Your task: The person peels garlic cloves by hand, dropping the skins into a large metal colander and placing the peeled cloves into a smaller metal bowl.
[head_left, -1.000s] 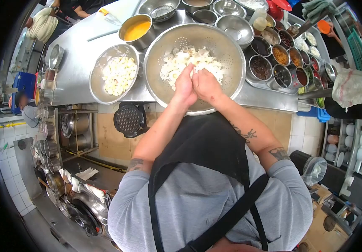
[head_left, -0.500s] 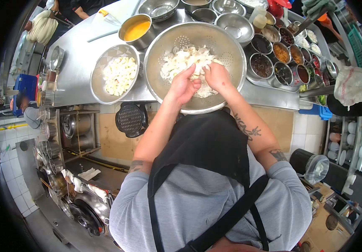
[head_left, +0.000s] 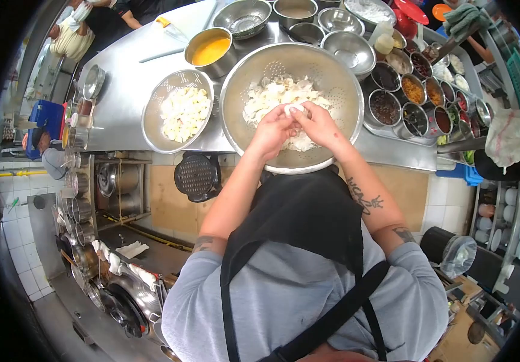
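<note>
A large perforated steel colander (head_left: 347, 90) holds a heap of pale pieces (head_left: 284, 90) that look like torn mushrooms. Over the near part of the heap, my two hands meet at a small white piece (head_left: 295, 108), apparently a mushroom piece. My left hand (head_left: 274, 131) has its fingers curled in against the piece from the left. From the other side, my right hand (head_left: 321, 125) pinches it between thumb and fingers. Just left of this colander sits a smaller one (head_left: 150, 114), with pale yellow chopped chunks (head_left: 184, 113) inside.
A pot of orange-yellow liquid (head_left: 210, 51) stands behind the smaller colander, near a white cutting board (head_left: 184, 24). Steel bowls (head_left: 349, 51) line the back. Several ingredient tins (head_left: 385, 107) crowd the right. A black stool (head_left: 197, 176) is below the table edge.
My hands have come together on the white piece; before, they were apart, with the left more spread. The whole view has shifted a little, so the table sits lower and further right.
</note>
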Motion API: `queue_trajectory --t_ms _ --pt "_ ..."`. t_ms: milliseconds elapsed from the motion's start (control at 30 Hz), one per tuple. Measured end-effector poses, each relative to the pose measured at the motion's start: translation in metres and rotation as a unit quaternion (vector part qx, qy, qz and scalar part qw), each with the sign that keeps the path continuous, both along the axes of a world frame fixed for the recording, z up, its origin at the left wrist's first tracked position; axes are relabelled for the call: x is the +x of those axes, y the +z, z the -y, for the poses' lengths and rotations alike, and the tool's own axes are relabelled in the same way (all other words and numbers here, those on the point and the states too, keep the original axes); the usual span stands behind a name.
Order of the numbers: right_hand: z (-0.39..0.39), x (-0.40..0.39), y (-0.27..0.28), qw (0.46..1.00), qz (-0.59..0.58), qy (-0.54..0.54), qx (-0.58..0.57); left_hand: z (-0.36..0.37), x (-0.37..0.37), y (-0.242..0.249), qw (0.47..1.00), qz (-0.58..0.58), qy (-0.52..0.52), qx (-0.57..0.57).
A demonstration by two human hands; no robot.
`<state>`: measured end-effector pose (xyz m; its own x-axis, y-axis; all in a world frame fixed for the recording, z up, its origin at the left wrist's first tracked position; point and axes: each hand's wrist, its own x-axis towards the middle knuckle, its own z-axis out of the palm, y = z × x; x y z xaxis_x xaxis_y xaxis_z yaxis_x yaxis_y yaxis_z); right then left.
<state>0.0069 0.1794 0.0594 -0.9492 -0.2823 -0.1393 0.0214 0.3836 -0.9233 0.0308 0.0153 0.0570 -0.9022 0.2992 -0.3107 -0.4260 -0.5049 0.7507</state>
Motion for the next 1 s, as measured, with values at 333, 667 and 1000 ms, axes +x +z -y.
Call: queue_trajectory --t_ms 333,667,1000 --pt "0.023 0.014 0.005 0.972 -0.212 -0.073 0.07 -0.012 -0.005 -0.008 0.997 0.025 0.061 0.041" --pt "0.011 0.0 -0.014 0.986 -0.11 -0.129 0.0 -0.009 0.0 -0.005 0.98 -0.001 0.008 -0.197" --pt "0.015 -0.003 -0.03 0.993 -0.026 -0.096 -0.059 -0.01 -0.002 -0.018 0.911 -0.26 0.028 -0.318"
